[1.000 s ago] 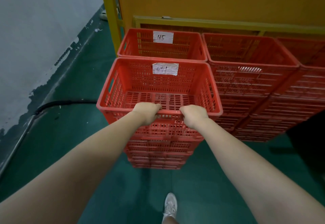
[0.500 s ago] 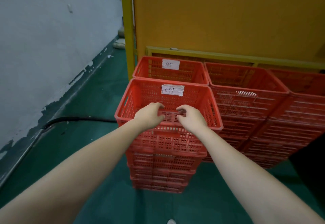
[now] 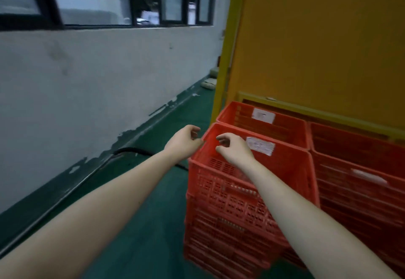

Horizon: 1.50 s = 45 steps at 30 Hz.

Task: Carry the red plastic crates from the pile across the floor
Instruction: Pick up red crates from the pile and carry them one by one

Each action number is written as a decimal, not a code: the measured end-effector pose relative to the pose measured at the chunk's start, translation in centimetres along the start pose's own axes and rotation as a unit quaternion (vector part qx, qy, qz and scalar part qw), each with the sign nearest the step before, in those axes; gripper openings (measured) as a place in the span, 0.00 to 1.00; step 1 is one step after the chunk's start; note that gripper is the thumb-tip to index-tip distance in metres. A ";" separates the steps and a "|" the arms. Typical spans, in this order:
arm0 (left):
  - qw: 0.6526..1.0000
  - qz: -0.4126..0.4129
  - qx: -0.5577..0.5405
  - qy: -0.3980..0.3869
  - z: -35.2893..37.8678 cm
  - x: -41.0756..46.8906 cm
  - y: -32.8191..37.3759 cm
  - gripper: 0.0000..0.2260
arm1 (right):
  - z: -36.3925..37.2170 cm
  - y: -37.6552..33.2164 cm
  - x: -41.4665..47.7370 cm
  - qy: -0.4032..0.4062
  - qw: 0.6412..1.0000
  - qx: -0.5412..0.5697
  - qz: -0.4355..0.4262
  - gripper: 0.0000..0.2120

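A stack of red plastic crates point(image 3: 236, 195) stands on the green floor at centre right; the top crate carries a white paper label point(image 3: 260, 146). My left hand point(image 3: 183, 142) hovers just left of the top crate's left rim, fingers loosely curled and holding nothing. My right hand point(image 3: 235, 149) hangs above the open top crate, fingers also loosely curled and free of the rim. Behind stands another labelled crate stack point(image 3: 263, 123), and further red crates point(image 3: 359, 169) are piled to the right.
A grey wall point(image 3: 87, 85) with windows runs along the left. A black cable point(image 3: 131, 151) lies on the green floor point(image 3: 153, 224) by the wall. A yellow post point(image 3: 225, 59) and an orange panel point(image 3: 317, 48) stand behind the crates.
Both hands have let go of the top crate's front rim and lifted off it. The view has swung left and upward, bringing the wall and windows into sight.
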<state>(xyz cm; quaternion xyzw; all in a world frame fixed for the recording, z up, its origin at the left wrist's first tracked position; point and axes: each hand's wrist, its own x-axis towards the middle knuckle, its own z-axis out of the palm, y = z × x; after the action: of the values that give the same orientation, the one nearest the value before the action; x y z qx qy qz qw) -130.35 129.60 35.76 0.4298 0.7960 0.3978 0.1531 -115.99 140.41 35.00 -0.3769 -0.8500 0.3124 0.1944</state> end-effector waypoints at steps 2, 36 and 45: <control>0.999 -0.034 0.002 0.028 -1.6 -0.5 -1.0 0.19 | 0.9 -1.6 1.4 -0.037 0.999 0.004 -0.035 0.15; 0.666 -0.544 0.025 0.509 -25.5 -69.8 -15.8 0.20 | 34.4 -42.2 -48.0 -0.508 0.624 -0.011 -0.594 0.22; 0.559 -0.597 0.029 0.574 -28.7 -88.2 -16.0 0.20 | 39.5 -49.9 -66.7 -0.543 0.515 -0.007 -0.664 0.24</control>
<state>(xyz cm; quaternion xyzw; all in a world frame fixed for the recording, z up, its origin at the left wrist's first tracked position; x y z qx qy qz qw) -104.70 39.08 33.09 -0.4593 0.8011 0.3549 -0.1462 -121.55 48.37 33.65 0.5380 -0.7957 0.2303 -0.1565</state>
